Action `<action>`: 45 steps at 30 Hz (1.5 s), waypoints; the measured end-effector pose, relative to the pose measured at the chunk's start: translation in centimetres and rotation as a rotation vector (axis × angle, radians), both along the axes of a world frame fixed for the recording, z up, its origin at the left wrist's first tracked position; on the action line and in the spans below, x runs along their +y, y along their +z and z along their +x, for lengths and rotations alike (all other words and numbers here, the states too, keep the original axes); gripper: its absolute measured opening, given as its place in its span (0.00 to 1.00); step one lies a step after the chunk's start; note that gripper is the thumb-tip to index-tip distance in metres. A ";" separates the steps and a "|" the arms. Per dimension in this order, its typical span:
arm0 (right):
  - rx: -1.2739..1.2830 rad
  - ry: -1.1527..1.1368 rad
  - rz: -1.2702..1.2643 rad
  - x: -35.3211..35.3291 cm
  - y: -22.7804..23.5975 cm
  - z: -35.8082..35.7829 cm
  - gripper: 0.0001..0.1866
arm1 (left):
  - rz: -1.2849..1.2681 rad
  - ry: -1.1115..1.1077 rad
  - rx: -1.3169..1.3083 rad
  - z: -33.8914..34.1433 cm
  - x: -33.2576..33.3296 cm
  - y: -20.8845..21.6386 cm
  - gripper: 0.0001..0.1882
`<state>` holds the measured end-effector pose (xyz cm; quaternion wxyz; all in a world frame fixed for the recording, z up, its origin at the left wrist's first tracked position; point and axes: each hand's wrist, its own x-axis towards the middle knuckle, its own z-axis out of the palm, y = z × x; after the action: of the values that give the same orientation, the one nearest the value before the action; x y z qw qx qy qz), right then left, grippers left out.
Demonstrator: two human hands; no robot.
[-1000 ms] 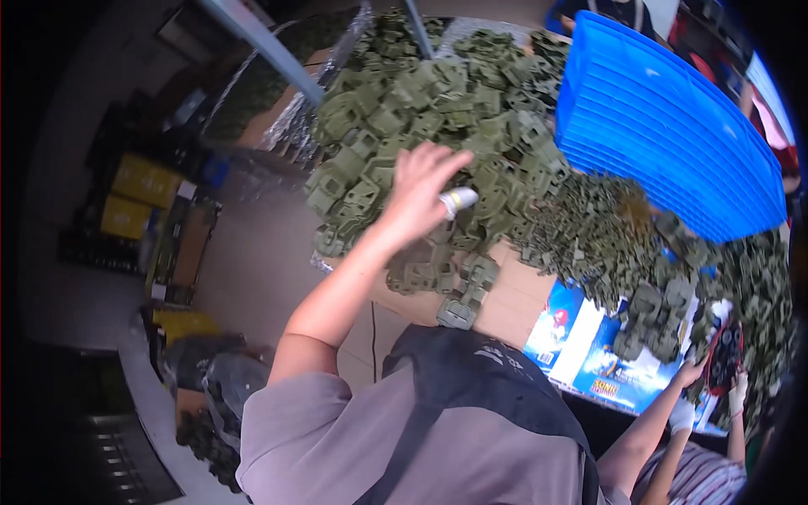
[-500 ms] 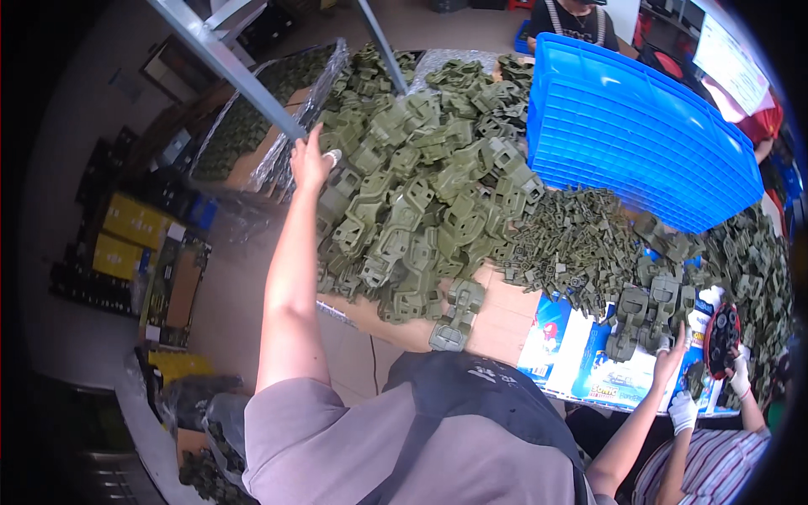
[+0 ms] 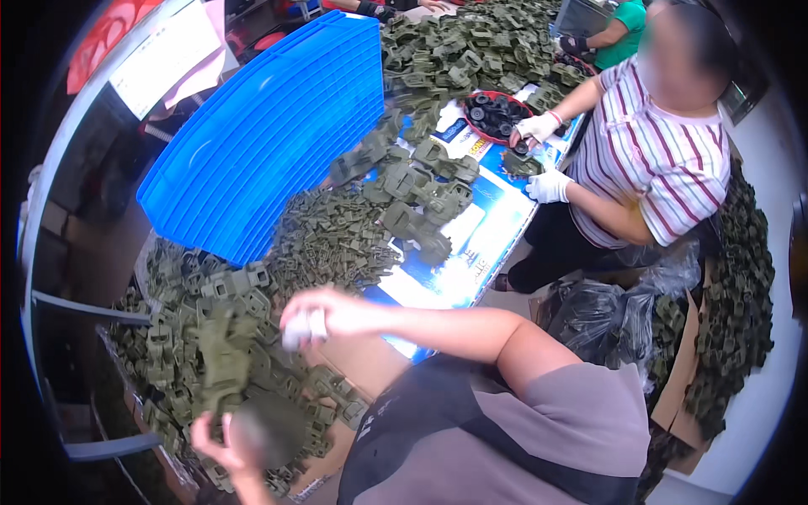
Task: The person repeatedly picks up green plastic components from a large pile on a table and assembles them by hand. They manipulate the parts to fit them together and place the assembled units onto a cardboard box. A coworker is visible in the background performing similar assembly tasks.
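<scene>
At the lower left, my left hand (image 3: 220, 446) is at the lower end of an olive-green plastic toy vehicle body (image 3: 224, 358), which stands tilted up over the pile and is blurred; the fingers seem closed on it. A dark smear beside the thumb cannot be made out. My right hand (image 3: 328, 318) reaches across the cardboard, its fingers bent and smeared by motion, with a white wrapping on a finger. Whether it holds anything cannot be told. Around both hands lies a heap of similar green vehicle bodies (image 3: 164, 337).
A large blue crate (image 3: 278, 126) stands tilted behind small green parts (image 3: 332, 236). More vehicle bodies (image 3: 421, 194) lie on the printed sheet. To the right, a co-worker in a striped shirt (image 3: 648, 151) with white gloves handles parts beside a red basin (image 3: 497, 116) of black wheels.
The view has swung to the right, bringing the co-worker fully in. My right hand has left the assembled bodies and come over near the left; a green body is now at my left hand.
</scene>
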<state>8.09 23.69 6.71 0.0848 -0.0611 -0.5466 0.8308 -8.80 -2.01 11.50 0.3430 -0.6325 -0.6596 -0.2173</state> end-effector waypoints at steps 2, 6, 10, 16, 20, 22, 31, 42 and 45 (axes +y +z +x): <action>0.035 0.033 -0.386 -4.9 -3.1 0.3 0.36 | 0.001 -0.072 -0.145 3.7 3.4 -3.2 0.25; -0.074 -0.270 -0.705 -8.0 -4.0 1.1 0.44 | -0.202 -0.320 -0.341 8.5 6.1 -7.8 0.15; -0.220 -0.423 -0.442 -6.0 -6.6 2.1 0.43 | -0.056 -0.399 -0.432 10.8 8.3 -6.7 0.36; -0.133 -0.240 0.673 -6.8 -7.5 6.2 0.51 | -0.241 -0.225 -1.732 11.7 6.9 -8.3 0.59; -0.130 0.064 0.550 -6.8 -8.3 7.3 0.54 | -0.470 -0.216 -1.743 10.8 2.0 -14.3 0.59; -0.086 0.084 0.512 -7.0 -8.5 6.9 0.54 | -0.388 -0.180 -1.749 11.3 2.5 -12.4 0.58; -0.667 0.326 1.217 -0.6 -14.3 8.5 0.54 | -0.030 0.047 -2.052 7.4 -1.2 -11.0 0.53; -0.158 -0.510 1.823 11.5 -15.2 -4.5 0.21 | 0.059 -0.316 -2.435 6.9 2.4 -12.4 0.33; -0.137 -0.306 1.873 13.6 -15.8 -5.1 0.18 | 0.038 -0.240 -2.298 6.3 3.1 -12.0 0.33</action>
<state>2.95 37.25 -9.06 0.1751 -0.0878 -0.9802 0.0294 -2.54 1.10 -0.50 -0.4726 -0.1150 -0.5151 -0.7058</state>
